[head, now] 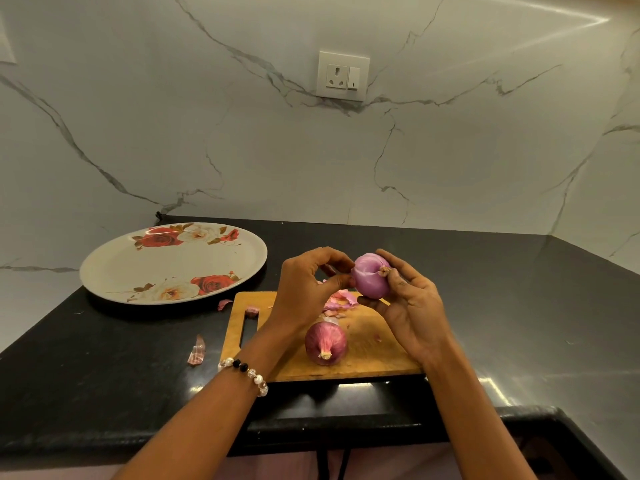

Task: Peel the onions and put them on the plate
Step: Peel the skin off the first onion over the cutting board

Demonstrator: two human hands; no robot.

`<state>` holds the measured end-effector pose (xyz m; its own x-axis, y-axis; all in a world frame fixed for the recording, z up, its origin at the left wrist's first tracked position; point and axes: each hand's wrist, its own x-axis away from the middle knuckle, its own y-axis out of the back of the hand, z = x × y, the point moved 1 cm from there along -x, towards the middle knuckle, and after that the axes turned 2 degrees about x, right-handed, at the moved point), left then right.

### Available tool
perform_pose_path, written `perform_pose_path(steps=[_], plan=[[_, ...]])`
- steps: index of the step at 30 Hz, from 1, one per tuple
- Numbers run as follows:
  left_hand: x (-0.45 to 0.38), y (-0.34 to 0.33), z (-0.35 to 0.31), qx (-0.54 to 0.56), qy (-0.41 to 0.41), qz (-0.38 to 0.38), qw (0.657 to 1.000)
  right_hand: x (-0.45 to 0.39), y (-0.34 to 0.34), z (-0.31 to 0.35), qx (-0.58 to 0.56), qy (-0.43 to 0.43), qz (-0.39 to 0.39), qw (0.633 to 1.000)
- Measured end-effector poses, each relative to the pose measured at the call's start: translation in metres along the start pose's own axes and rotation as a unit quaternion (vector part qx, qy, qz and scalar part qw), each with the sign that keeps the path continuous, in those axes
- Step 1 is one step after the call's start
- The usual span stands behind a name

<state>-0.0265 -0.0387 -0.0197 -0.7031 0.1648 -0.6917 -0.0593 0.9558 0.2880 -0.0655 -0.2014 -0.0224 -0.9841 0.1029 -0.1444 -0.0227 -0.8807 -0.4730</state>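
1. Both hands share the grip on the peeled onion (370, 279), held above the cutting board (363, 355): the right hand (412, 306) cups it and pinches at its root tuft, and the left hand (306, 289) pinches its side. Bare and probably slick, it could squirt free if either pinch tightens.
2. Nearest on the board lies an unpeeled onion (325, 342); a dropped one could knock it rolling off the surface (104, 368).
3. Loose skins (337, 301) litter the board and could ride along.
4. Farther left, the plate (114, 268) holds no onion; the carry there crosses open surface.
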Motion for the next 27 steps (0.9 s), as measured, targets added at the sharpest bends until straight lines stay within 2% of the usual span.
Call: perform_pose_path(steps=[9, 15, 27], plan=[[0.001, 0.003, -0.006, -0.002, 0.024, 0.012, 1.000, -0.001, 0.002, -0.003, 0.024, -0.013, -0.009, 1.000], [-0.001, 0.000, -0.001, -0.089, -0.004, 0.012, 0.996, -0.002, 0.002, -0.004, 0.048, -0.004, -0.006, 0.999], [0.000, -0.002, 0.004, -0.159, 0.019, 0.077, 0.984, 0.000, 0.000, -0.004, 0.073, -0.009, -0.003, 0.997]])
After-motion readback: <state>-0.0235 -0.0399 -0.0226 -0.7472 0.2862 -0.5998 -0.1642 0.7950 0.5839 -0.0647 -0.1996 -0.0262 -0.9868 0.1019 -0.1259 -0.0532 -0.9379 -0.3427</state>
